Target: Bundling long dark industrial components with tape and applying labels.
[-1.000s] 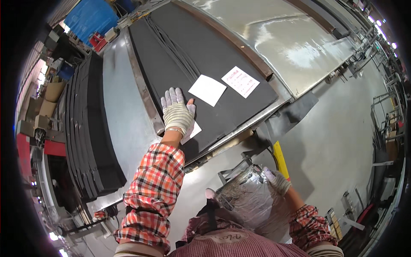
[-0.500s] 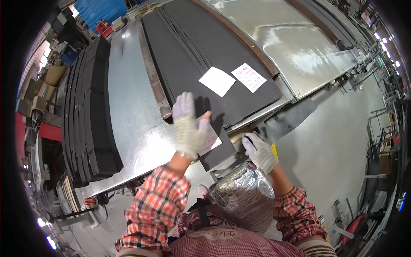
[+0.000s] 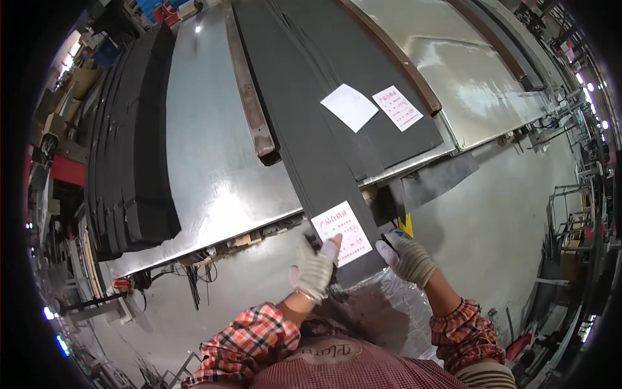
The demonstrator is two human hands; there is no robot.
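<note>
A stack of long black strips [image 3: 324, 175] reaches over the table's near edge toward me. On its near end lies a white label card [image 3: 343, 236] with red print. My left hand [image 3: 314, 266], in a striped work glove, is closed at the strips' left edge, its thumb over the card; its other fingers are blurred. At the right edge of that end my gloved right hand [image 3: 408, 259] is closed, a small dark thing at its fingertips that I cannot make out. Farther up lie a blank white sheet [image 3: 350, 107] and a second printed card [image 3: 398, 108] on black sheets [image 3: 414, 139].
Brown metal bars [image 3: 256, 123] run along both sides of the black sheets on the shiny metal table [image 3: 201, 149]. Folded black panels [image 3: 152, 162] are stacked at the left. Below the strips' end is a package in clear wrap [image 3: 414, 311]. Grey floor [image 3: 512, 207] shows at the right.
The black strips' end and its card have come nearer to me. My left hand moved from lying flat over them to their left edge, and the right hand came down beside the right edge.
</note>
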